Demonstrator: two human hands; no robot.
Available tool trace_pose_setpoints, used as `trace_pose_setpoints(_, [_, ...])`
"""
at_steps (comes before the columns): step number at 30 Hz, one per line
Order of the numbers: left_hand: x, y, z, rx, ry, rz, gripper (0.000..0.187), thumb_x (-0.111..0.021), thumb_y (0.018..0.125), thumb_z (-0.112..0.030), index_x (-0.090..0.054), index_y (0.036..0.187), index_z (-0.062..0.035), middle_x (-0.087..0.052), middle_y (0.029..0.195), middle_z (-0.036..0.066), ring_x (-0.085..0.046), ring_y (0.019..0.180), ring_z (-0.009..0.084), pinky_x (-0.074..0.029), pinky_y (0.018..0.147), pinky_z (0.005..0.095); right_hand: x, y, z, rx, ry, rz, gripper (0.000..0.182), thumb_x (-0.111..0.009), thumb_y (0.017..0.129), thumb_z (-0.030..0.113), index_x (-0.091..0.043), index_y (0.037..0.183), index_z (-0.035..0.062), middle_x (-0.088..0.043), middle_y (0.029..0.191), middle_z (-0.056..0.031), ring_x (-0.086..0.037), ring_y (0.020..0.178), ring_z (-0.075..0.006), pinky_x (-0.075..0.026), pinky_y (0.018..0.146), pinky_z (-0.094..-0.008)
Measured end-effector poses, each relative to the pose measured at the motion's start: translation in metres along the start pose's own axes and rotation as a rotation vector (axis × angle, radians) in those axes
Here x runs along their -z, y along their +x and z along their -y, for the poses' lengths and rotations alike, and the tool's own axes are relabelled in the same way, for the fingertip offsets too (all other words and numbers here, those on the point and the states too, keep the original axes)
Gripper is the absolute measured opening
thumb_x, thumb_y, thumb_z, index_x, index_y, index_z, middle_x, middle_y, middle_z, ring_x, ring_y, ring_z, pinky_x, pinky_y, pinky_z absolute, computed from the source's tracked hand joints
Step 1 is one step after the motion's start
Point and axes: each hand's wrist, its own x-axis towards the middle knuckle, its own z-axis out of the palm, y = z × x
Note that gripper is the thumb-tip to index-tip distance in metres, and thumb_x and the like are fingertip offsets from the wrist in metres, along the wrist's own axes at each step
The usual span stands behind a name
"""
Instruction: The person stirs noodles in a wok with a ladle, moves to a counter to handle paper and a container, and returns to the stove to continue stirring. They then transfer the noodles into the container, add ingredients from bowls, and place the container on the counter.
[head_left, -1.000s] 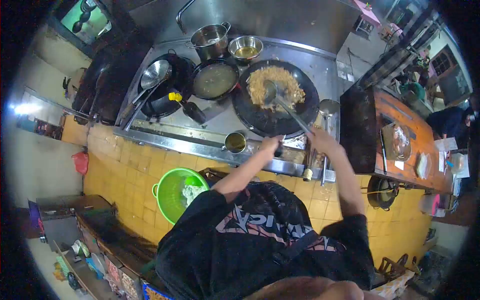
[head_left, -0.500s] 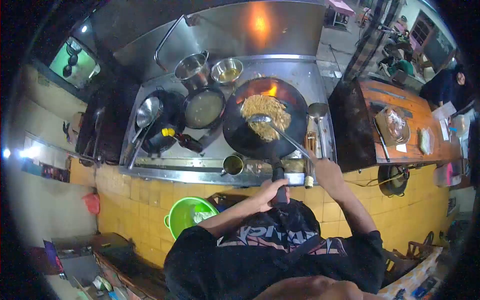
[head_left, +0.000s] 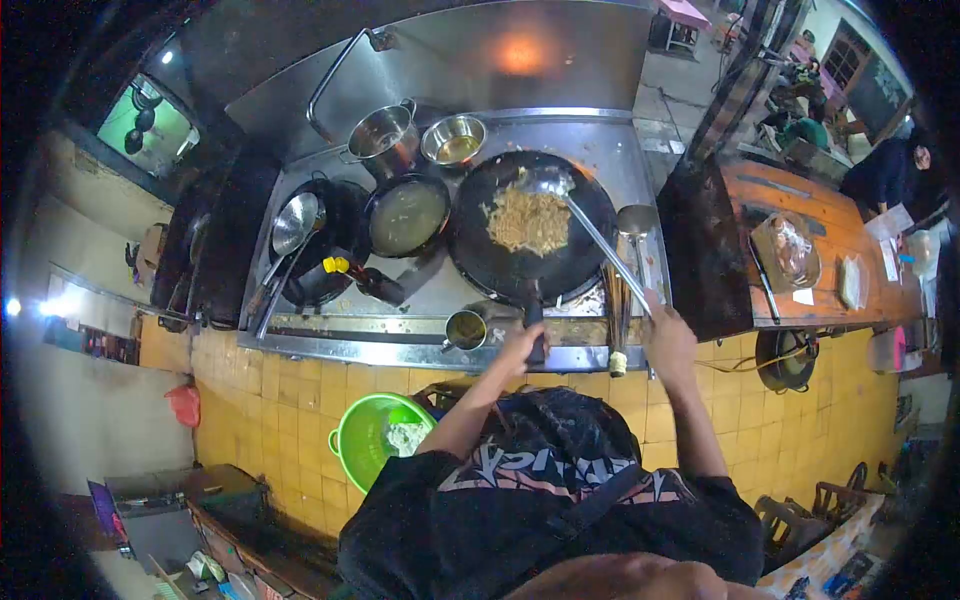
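Observation:
A black wok (head_left: 480,255) sits on the steel stove with a heap of brown noodle-like food (head_left: 530,220) in it. My left hand (head_left: 522,347) is closed around the wok's dark handle (head_left: 533,305), at the stove's front edge. In my right hand (head_left: 668,345) is the long metal shaft of a ladle (head_left: 603,245), which slants up to the left. The ladle's shiny head rests at the far side of the food, inside the wok. Its bowl is partly blurred by glare.
Left of the wok stand a pan of cloudy liquid (head_left: 408,217), a steel pot (head_left: 384,140), a steel bowl (head_left: 454,142) and a yellow-capped bottle (head_left: 375,284). A small metal cup (head_left: 466,330) is by the front ledge. A wooden table (head_left: 780,210) stands right, a green basin (head_left: 345,440) below.
The wok has slid away from me and sits flatter, with my left hand following. The ladle head has moved to the food's far side. Flames behind the food no longer show.

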Motion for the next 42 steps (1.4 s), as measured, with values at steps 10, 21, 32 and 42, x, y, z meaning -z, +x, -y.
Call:
trace_pose_setpoints(10, [0.013,0.046,-0.007,-0.001,0.038,-0.081,0.017,-0.060,0.087,-0.019,-0.048,0.093,-0.0079,-0.054,0.067,0.005,-0.054,0.053,0.0160,-0.047,0.048,0.0312,-0.078,0.063,0.021,0.047,-0.048,0.195,0.056,-0.043,0.088,0.009,-0.028,0.142,0.0144,-0.062,0.087,-0.0235,-0.064,0.075,-0.0386,-0.053,0.065,-0.0492])
trace_pose_setpoints(21, [0.019,0.046,-0.005,0.005,0.077,-0.105,0.024,-0.065,0.085,-0.021,-0.047,0.096,-0.0078,-0.054,0.068,0.005,-0.056,0.051,0.0152,-0.049,0.045,0.0313,-0.121,0.090,0.014,0.295,0.512,0.160,0.050,-0.057,0.083,0.022,-0.043,0.129,0.0068,-0.062,0.089,-0.0270,-0.062,0.084,-0.0418,-0.049,0.072,-0.0497])
trace_pose_setpoints(32, [0.025,0.085,0.010,0.177,0.019,-0.123,0.015,-0.064,0.083,-0.017,-0.057,0.076,-0.0054,-0.057,0.063,0.006,-0.055,0.051,0.0155,-0.045,0.044,0.0314,-0.083,0.066,0.032,0.236,0.045,0.234,0.051,-0.052,0.082,0.013,-0.044,0.132,0.0075,-0.063,0.092,-0.0254,-0.062,0.089,-0.0413,-0.049,0.078,-0.0463])
trace_pose_setpoints(42, [-0.008,-0.011,-0.065,0.278,-0.194,0.044,0.021,-0.057,0.088,-0.022,-0.051,0.078,-0.0049,-0.054,0.064,0.006,-0.055,0.055,0.0174,-0.047,0.050,0.0306,0.060,0.023,0.022,0.398,0.144,0.412,0.054,-0.057,0.079,0.012,-0.045,0.132,0.0147,-0.062,0.087,-0.0241,-0.060,0.082,-0.0425,-0.049,0.077,-0.0462])
